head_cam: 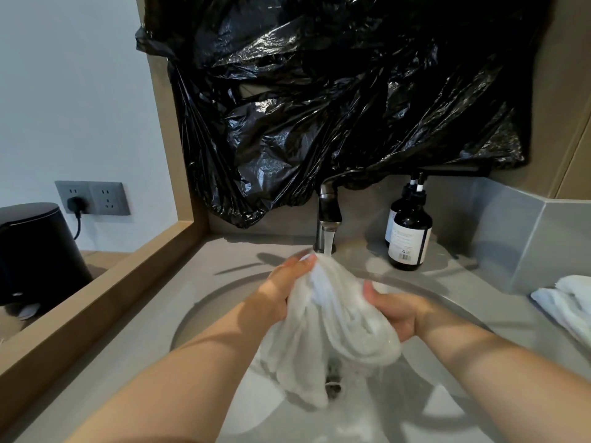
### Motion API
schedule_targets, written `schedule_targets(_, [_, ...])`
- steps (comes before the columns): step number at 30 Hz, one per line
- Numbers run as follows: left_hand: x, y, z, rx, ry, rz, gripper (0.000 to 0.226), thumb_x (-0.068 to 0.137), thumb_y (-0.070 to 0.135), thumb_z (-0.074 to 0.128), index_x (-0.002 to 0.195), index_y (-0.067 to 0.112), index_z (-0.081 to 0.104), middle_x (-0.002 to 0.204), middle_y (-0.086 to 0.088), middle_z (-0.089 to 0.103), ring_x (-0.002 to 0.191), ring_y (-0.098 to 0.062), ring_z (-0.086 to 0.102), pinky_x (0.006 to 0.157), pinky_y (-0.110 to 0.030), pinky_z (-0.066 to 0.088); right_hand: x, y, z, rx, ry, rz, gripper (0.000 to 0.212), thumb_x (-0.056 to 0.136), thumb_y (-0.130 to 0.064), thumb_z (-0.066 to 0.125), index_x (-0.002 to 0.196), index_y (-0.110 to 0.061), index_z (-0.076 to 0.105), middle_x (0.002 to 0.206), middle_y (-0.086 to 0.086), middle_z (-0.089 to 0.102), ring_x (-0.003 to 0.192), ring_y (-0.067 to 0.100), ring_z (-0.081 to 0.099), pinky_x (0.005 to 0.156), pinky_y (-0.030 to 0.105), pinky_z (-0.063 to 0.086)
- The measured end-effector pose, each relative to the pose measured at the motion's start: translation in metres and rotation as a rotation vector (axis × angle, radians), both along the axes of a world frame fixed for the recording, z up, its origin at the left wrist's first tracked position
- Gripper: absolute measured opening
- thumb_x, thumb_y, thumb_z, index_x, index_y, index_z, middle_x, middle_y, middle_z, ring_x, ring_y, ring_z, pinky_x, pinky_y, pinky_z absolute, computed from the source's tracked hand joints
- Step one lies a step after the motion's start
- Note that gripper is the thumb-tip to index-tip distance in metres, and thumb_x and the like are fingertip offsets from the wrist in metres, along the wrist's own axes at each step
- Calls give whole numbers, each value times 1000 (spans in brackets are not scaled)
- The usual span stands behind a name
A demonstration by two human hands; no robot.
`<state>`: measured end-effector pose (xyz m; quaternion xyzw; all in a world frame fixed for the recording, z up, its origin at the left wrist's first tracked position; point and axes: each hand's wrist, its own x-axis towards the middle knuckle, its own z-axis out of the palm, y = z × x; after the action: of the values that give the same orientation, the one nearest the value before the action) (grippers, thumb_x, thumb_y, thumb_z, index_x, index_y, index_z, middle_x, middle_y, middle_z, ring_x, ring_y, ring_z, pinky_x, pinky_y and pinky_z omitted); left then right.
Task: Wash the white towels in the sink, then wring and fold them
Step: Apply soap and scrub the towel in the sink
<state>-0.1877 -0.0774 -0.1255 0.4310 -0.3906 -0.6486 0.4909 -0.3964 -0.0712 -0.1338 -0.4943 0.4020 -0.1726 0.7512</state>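
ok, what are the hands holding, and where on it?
One white towel: left hand grips its bunched top under the faucet, right hand grips its side lower down.

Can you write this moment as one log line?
phase: washing | left hand, right hand: gripping bunched white cloth towel | metal tap: running

One faucet [329, 212] noted. White towels, two counted: held towel [335, 318] directly below the faucet, spare towel [566, 302] far right of it. Dark bottles, two: front bottle [411, 241] and rear bottle [392, 219], just right of the faucet. Hands, two: left hand [281, 289], right hand [396, 311]. One sink [204, 311]. One socket plate [96, 199] and one plug [75, 204] recorded far left of the faucet.
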Motion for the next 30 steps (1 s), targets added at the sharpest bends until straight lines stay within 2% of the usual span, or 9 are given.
schedule_targets(3, [-8,-2,0,2,-77,72,40,89,35,69,118,8,66,113,-20,70,103,-37,68,94,-54,53,5,8,9,-117,115,113,75,14,-58,93,73,-15,80,76,2,74,69,12,72,60,26,57])
schedule_targets(5, [-11,-6,-1,-23,-180,154,30,91,34,67,112,13,69,102,-11,74,95,-30,71,92,-45,55,16,11,18,-251,305,102,85,16,-59,93,86,-14,74,74,-2,74,69,12,72,56,25,56])
schedule_targets(8, [-14,-4,-2,-81,-253,197,26,91,29,64,112,15,71,97,-4,74,88,-22,71,82,-32,56,37,18,29,-413,649,37,90,38,-59,85,114,-18,62,102,2,71,96,22,69,83,38,58])
schedule_targets(11, [-13,-7,3,-105,-396,224,23,96,26,57,115,14,65,99,-2,70,87,-20,67,72,-27,52,55,28,37,-595,922,9,50,76,-53,66,115,-23,57,110,0,63,95,18,61,88,37,52])
schedule_targets(13, [-14,-10,4,-157,-706,244,22,97,31,52,113,18,59,102,-3,66,97,-24,65,80,-32,53,60,29,34,-637,907,-35,37,82,-44,65,110,-21,57,103,-2,60,90,16,59,80,30,49])
schedule_targets(19, [-15,-11,2,-354,-944,322,34,100,36,48,105,4,58,87,-5,54,83,-23,51,77,-31,41,71,25,8,-634,750,-262,34,67,-38,76,95,-23,65,94,-3,67,89,17,65,75,32,54])
schedule_targets(22, [-22,-7,-1,-374,-837,281,44,95,52,40,103,10,52,87,3,50,92,-23,54,76,-27,33,63,21,13,-717,914,-183,38,68,-43,77,98,-26,61,97,-4,65,89,15,62,75,30,51])
schedule_targets(25, [-23,-5,0,-171,-678,187,77,85,71,36,135,12,38,106,-2,55,104,-28,57,77,-31,40,51,17,22,-773,996,-105,35,71,-41,74,99,-26,59,94,-5,62,87,15,60,70,26,46])
schedule_targets(30, [-22,1,-12,-55,-460,-50,89,57,66,79,127,20,50,116,-10,67,100,-27,70,77,-43,58,29,8,29,-659,917,-111,49,67,-38,81,109,-24,61,97,-4,67,91,15,64,76,28,53])
